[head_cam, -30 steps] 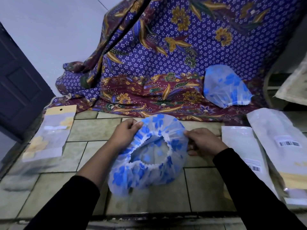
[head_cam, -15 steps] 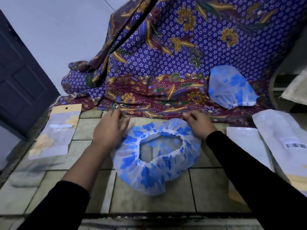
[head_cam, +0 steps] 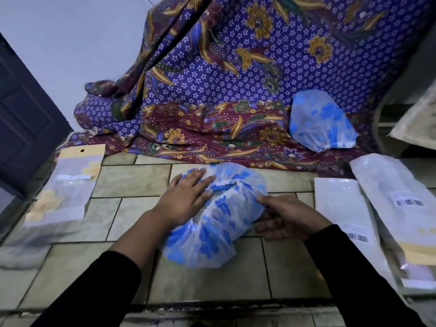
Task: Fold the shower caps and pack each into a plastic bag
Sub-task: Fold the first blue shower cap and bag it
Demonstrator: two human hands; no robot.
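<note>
A blue-flowered shower cap (head_cam: 212,227) lies flattened on the tiled floor (head_cam: 132,187), between the two hands. The left hand (head_cam: 186,197) presses flat on its upper left part, fingers straight, its grip apart. The right hand (head_cam: 290,218) pinches the cap's right edge, thumb on top and fingers beneath, its grip clamped on the plastic. A second shower cap (head_cam: 320,121) rests on the batik cloth (head_cam: 236,90) behind. Plastic bags (head_cam: 342,208) lie to the right, and another bag (head_cam: 68,185) lies to the left.
</note>
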